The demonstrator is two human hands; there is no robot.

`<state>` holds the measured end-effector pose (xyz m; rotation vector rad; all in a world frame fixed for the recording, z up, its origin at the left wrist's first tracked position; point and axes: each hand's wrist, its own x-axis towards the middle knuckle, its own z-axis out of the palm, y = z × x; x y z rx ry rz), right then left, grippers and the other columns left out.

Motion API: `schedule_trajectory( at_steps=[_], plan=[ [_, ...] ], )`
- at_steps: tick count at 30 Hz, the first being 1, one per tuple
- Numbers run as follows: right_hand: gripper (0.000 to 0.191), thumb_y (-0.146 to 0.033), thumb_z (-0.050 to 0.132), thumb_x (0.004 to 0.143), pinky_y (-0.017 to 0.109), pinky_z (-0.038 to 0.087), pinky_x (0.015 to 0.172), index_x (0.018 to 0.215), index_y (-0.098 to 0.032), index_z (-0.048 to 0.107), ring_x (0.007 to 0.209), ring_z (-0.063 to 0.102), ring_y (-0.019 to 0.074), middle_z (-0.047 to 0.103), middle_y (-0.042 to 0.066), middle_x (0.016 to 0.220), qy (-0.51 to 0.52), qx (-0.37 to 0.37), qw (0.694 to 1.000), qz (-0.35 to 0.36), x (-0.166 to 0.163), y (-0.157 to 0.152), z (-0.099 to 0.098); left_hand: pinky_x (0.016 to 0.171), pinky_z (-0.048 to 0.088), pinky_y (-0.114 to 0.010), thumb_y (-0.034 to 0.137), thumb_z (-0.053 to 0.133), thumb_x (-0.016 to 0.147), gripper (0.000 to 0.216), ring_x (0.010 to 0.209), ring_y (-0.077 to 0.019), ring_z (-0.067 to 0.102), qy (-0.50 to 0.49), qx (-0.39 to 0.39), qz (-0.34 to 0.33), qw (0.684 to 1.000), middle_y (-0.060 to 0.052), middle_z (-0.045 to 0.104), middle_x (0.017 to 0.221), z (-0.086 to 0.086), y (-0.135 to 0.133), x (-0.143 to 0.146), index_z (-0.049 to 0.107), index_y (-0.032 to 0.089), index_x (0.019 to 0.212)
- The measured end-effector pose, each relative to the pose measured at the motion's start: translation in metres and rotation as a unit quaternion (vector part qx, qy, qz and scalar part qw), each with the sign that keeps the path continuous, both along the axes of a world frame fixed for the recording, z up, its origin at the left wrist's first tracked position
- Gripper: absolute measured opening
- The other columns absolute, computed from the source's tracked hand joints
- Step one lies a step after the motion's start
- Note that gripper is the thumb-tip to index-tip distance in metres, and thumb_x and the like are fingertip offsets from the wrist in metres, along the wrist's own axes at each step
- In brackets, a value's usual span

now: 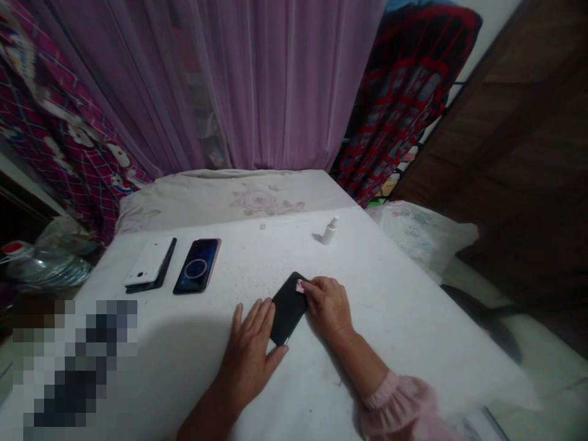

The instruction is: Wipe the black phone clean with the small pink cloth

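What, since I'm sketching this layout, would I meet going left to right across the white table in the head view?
white phone → dark phone with a ring on its screen → left hand → black phone → right hand

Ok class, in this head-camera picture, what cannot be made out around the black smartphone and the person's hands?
Head view:
- Small pink scrap: the right hand covers most of it, hiding its shape.
- Black smartphone: too dark and featureless to show which face is up; the right hand also hides one edge.
- White plastic spray bottle: too small to show any label.
- Pixelated patch, lower left: blurs whatever lies there.
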<state>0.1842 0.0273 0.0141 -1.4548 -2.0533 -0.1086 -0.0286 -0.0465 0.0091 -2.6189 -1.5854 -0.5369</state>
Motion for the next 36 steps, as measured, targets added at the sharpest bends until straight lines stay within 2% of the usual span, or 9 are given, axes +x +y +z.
schedule_trajectory(
  at_steps=[4,10,12,18,20,24,26,32,36],
  plan=[
    [0.023,-0.019,0.055,0.092,0.031,0.032,0.065,0.106,-0.022,0.073,0.075,0.049,0.0191,0.064,0.007,0.085,-0.003,0.020,1.000,-0.016,-0.006,-0.005,-0.003,0.114,0.024,-0.057,0.038,0.050,0.093,0.062,0.136,-0.0318,0.043,0.005,0.004,-0.005,1.000,-0.015,0.047,0.147,0.000,-0.001,0.002,0.036,0.011,0.146],
    [0.026,-0.017,0.054,0.092,0.030,0.035,0.067,0.112,-0.023,0.070,0.077,0.050,0.0175,0.062,0.006,0.086,0.008,0.010,0.992,0.129,-0.024,-0.039,0.000,0.114,0.024,-0.057,0.036,0.051,0.091,0.062,0.136,-0.0318,0.044,0.007,0.019,0.005,1.000,-0.015,0.048,0.147,-0.003,-0.001,0.005,0.036,0.010,0.146],
    [0.026,-0.017,0.052,0.093,0.029,0.035,0.066,0.110,-0.023,0.071,0.075,0.050,0.0171,0.062,0.005,0.083,0.010,0.014,0.993,0.113,-0.017,-0.031,-0.001,0.114,0.023,-0.058,0.034,0.051,0.090,0.062,0.136,-0.0322,0.043,0.009,0.020,0.008,1.000,-0.015,0.047,0.147,-0.003,-0.001,0.006,0.037,0.009,0.145],
    [0.026,-0.024,0.050,0.096,0.028,0.037,0.062,0.099,-0.019,0.076,0.071,0.051,0.0167,0.061,0.007,0.078,0.026,0.004,1.000,-0.015,0.005,0.009,-0.005,0.114,0.024,-0.059,0.031,0.052,0.088,0.062,0.135,-0.0334,0.044,0.001,0.025,0.008,1.000,-0.017,0.048,0.146,-0.003,-0.001,0.007,0.038,0.009,0.145],
    [0.027,-0.025,0.049,0.097,0.028,0.037,0.062,0.098,-0.019,0.075,0.070,0.051,0.0165,0.061,0.006,0.077,0.015,0.010,1.000,-0.010,-0.002,0.003,-0.004,0.114,0.024,-0.059,0.031,0.051,0.088,0.063,0.135,-0.0333,0.044,-0.005,0.022,0.008,1.000,-0.017,0.048,0.146,-0.003,-0.001,0.007,0.037,0.010,0.146],
    [0.024,-0.025,0.050,0.097,0.028,0.035,0.063,0.100,-0.021,0.074,0.070,0.051,0.0156,0.060,0.004,0.077,-0.018,0.016,0.998,0.056,-0.021,-0.019,-0.002,0.113,0.026,-0.059,0.031,0.050,0.088,0.063,0.136,-0.0333,0.044,-0.005,0.017,0.010,1.000,-0.018,0.047,0.147,-0.006,-0.001,0.008,0.035,0.009,0.146],
    [0.022,-0.023,0.053,0.096,0.028,0.035,0.064,0.101,-0.022,0.073,0.071,0.051,0.0157,0.061,0.004,0.078,-0.028,0.004,0.997,0.067,-0.022,-0.015,-0.001,0.113,0.026,-0.059,0.030,0.050,0.088,0.063,0.136,-0.0332,0.044,-0.006,0.021,0.013,1.000,-0.018,0.047,0.147,-0.008,-0.001,0.009,0.035,0.009,0.146],
    [0.025,-0.024,0.052,0.095,0.030,0.034,0.064,0.090,-0.021,0.076,0.071,0.050,0.0185,0.062,0.006,0.077,-0.037,-0.029,0.998,-0.035,-0.022,0.035,0.002,0.113,0.025,-0.058,0.030,0.050,0.088,0.063,0.136,-0.0325,0.044,0.005,0.025,0.020,0.999,-0.017,0.046,0.147,-0.009,0.001,0.010,0.037,0.008,0.145],
    [0.023,-0.025,0.053,0.095,0.031,0.034,0.066,0.091,-0.022,0.076,0.073,0.051,0.0191,0.063,0.006,0.079,-0.041,-0.026,0.998,-0.036,-0.040,0.028,0.002,0.113,0.026,-0.059,0.033,0.050,0.089,0.062,0.136,-0.0329,0.044,0.009,0.031,0.018,0.999,-0.018,0.046,0.147,-0.011,0.001,0.009,0.036,0.007,0.145]
  ],
)
